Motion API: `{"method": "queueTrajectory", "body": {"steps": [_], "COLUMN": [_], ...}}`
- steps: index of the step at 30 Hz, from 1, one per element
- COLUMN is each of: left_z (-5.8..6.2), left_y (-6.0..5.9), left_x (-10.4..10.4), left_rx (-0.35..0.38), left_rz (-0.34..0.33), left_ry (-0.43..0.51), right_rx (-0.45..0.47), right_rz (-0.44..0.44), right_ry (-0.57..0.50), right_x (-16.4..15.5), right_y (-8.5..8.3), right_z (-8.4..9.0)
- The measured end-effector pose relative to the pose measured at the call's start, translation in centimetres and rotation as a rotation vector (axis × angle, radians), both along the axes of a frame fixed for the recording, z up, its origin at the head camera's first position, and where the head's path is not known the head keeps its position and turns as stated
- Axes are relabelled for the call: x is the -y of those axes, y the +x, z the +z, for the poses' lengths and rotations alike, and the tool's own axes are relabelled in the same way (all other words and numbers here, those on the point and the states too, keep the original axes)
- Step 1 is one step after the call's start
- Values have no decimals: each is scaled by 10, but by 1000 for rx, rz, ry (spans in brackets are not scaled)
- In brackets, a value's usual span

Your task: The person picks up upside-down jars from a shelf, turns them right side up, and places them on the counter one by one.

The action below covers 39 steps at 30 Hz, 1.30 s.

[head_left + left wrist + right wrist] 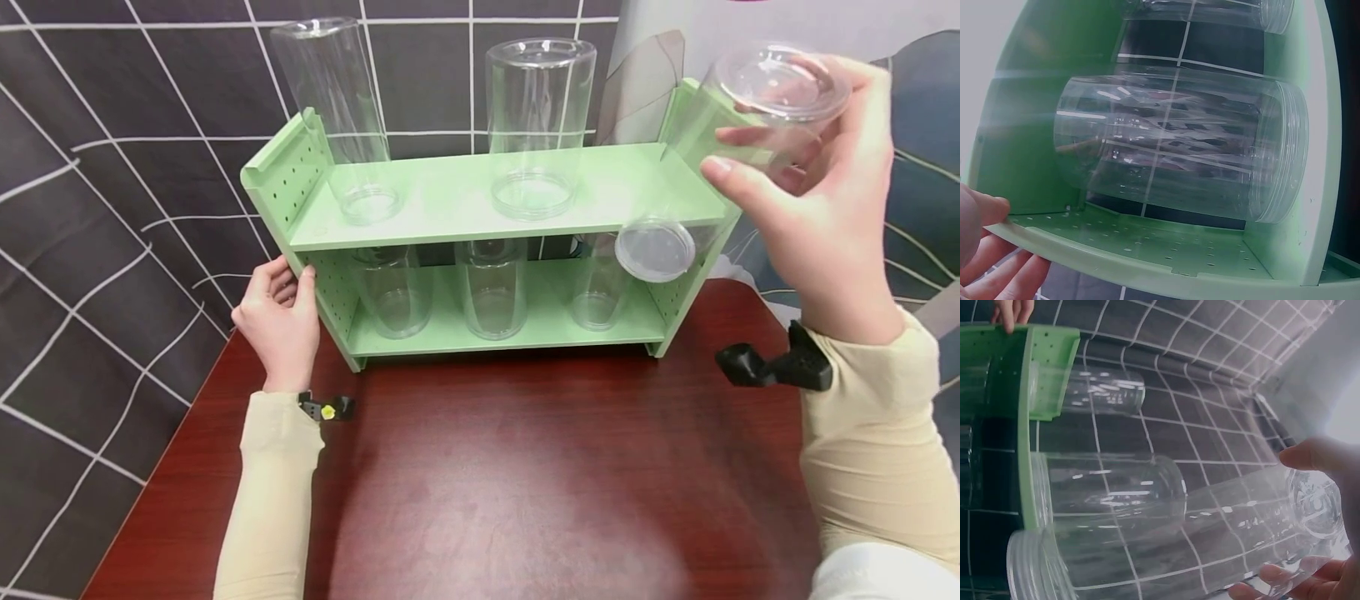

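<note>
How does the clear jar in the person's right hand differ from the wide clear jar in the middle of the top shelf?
The held jar is tilted, gripped near its closed end by the right hand; the middle jar stands straight on the green rack's top shelf. The held jar's open mouth points down towards the shelf's right end, above the shelf; the middle jar rests mouth down, touched by no hand. Both are clear, empty and cylindrical.

The green rack (pixel 480 196) on the desk (pixel 525 467) is seen from above and in front by the head view, at arm's length. It is caught very close from its left end by the left wrist view, and from the right, sideways along its top shelf, by the right wrist view; the rack is shared by all three.
</note>
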<state>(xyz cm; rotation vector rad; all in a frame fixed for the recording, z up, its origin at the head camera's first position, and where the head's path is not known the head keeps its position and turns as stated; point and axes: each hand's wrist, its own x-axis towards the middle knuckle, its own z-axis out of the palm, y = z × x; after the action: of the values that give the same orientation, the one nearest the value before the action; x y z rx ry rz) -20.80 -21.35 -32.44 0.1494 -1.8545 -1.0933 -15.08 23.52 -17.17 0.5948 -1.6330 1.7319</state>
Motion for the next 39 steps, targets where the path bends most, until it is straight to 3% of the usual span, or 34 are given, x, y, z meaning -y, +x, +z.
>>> {"method": "queueTrajectory", "body": {"steps": [3, 8, 11, 17, 23, 29, 33, 39], "left_z": [0, -1, -1, 1, 0, -2, 2, 8], "left_y": [0, 0, 0, 1, 2, 4, 18, 48], "left_x": [0, 0, -1, -2, -2, -2, -16, -54], "left_rx": [-1, -6, -8, 1, 3, 6, -31, -215], "left_rz": [1, 0, -6, -3, -6, -29, -85, -143], "left_ry": [0, 4, 9, 21, 33, 73, 90, -18], "right_rx": [-21, 50, 111, 238, 285, 353, 366, 365], "right_rz": [27, 90, 59, -125, -135, -139, -85, 25], "right_ry": [16, 35, 135, 426, 507, 552, 544, 472], "right_x": [0, -2, -3, -1, 2, 6, 10, 18], "right_y": [8, 16, 18, 18, 11, 6, 5, 3], "right_z": [-7, -24, -39, -73, -104, -124, -133, -141]}}
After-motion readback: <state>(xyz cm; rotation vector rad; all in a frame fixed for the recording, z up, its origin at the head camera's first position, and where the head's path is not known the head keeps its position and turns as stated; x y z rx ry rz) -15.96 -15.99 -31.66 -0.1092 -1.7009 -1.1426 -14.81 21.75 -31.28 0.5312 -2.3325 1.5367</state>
